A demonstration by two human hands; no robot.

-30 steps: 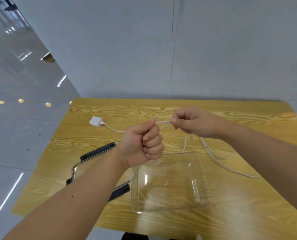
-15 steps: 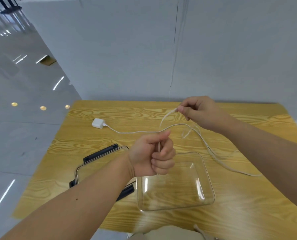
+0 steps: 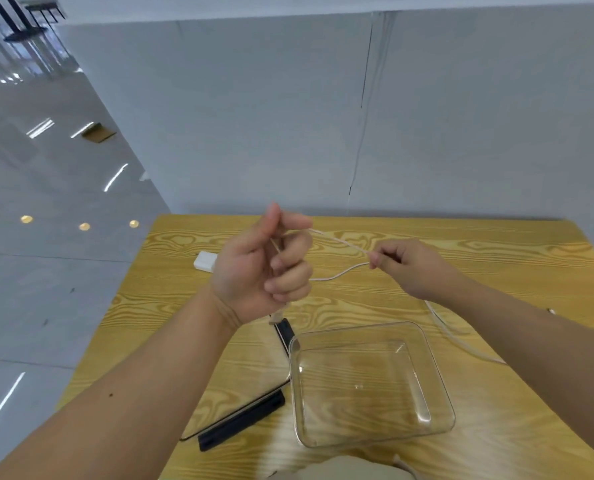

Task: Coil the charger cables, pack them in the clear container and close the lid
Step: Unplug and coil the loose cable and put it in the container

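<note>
A: Any labels readable?
B: None. Left hand point(image 3: 254, 268) has risen, curled around the cable point(image 3: 340, 241); right hand point(image 3: 406, 268) pinches it, closer now.
A: Container point(image 3: 437, 372)?
B: Open on the table point(image 3: 496, 258), lid point(image 3: 243, 424) beside.

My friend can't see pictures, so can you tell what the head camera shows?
Two bare hands wind a thin white charger cable above a wooden table: the left hand grips the loops, the right hand pinches the strand. A white plug lies beyond; an empty clear container sits nearer, its black-edged lid beside it.
</note>
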